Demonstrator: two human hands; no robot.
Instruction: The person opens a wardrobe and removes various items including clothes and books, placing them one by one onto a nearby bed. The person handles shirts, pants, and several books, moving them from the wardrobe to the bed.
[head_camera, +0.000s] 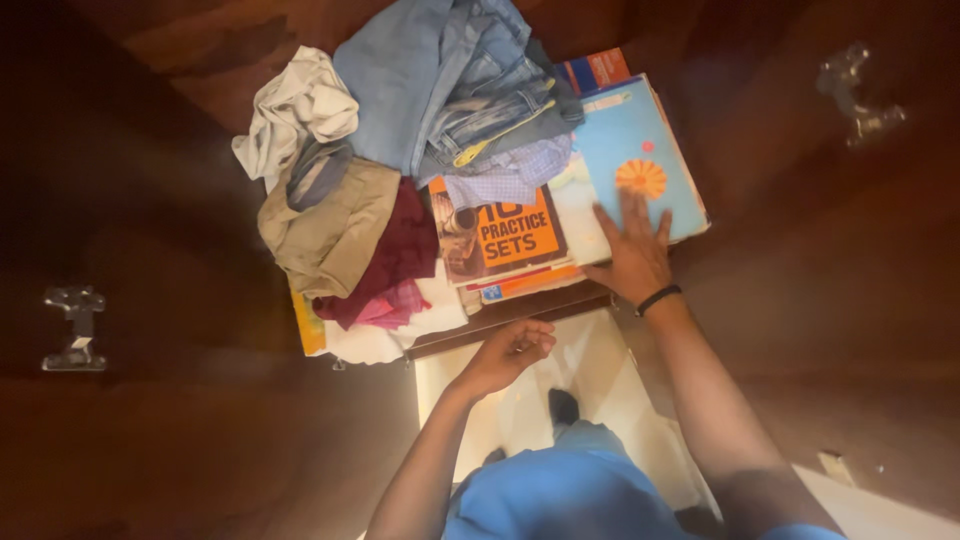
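Note:
My right hand (632, 255) lies flat with fingers spread on a light blue book (640, 150) that bears an orange round motif, at the right of a stack on a shelf. A black band circles that wrist. My left hand (512, 350) curls loosely closed at the shelf's front edge (500, 325), holding nothing that I can see. An orange book (510, 235) lies just left of the right hand. Blue denim clothing (450, 80) is heaped behind the books.
White cloth (300, 105), a beige garment (330, 225) and a dark red garment (395, 255) pile up at the left. Dark wooden panels surround the shelf, with metal fittings at left (75, 325) and upper right (855, 95). A pale floor (590, 370) lies below.

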